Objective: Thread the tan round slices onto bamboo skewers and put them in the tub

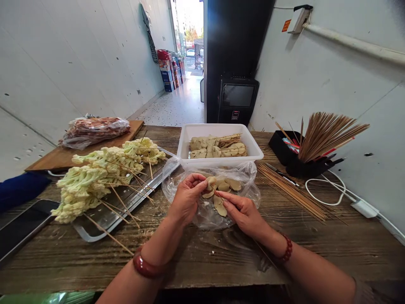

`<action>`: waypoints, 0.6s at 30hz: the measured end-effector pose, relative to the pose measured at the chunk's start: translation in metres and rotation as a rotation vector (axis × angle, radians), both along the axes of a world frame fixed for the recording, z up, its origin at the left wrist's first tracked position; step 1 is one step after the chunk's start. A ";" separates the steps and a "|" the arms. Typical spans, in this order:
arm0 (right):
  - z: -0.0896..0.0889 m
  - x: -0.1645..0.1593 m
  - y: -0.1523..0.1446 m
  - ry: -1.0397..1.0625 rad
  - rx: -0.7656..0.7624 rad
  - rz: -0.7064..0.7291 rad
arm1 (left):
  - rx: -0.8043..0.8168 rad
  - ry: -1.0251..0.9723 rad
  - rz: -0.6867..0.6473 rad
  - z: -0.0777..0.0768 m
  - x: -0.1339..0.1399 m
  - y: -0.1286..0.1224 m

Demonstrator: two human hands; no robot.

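Slices [220, 207], beige, round and thin, lie loose on a clear plastic bag [249, 179] at the middle of the tabletop [202, 264], just in front of a white plastic tub [221, 162] where more of them sit threaded on sticks. We judge each slice to be light, moist and a little slippery, soft enough to bend yet likely to tear if squeezed or pierced near its edge, so a light pinch by the rim, leaving the centre free, suits it best. The bamboo skewer [218, 194] looks stiff but thin, and we would take it close behind the point so that it does not bow. Our 2 hands work close together above the bag, fingertips nearly meeting. The left hand [186, 196] pinches 1 slice between thumb and fingers, its thumb side up and the other fingers curled. The right hand [245, 214] has its back turned upward and grips the skewer between thumb and forefinger, the shaft trailing back beneath the palm toward us. Both forearms slant inward from the near edge, and the wrists look nearly straight. Spare skewers [294, 194] lie to the right.
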State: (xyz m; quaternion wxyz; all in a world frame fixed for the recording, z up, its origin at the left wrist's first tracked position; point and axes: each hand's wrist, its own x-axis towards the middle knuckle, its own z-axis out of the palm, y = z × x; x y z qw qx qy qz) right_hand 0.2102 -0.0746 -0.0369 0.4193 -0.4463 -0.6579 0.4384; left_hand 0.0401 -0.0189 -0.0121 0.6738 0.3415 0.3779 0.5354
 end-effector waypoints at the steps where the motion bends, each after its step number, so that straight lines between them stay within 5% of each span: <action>1: 0.000 0.000 0.000 0.003 -0.001 -0.003 | 0.009 0.008 0.006 0.000 0.000 0.000; 18: -0.002 -0.006 -0.001 0.035 -0.061 -0.054 | 0.230 0.296 0.154 -0.004 0.001 0.000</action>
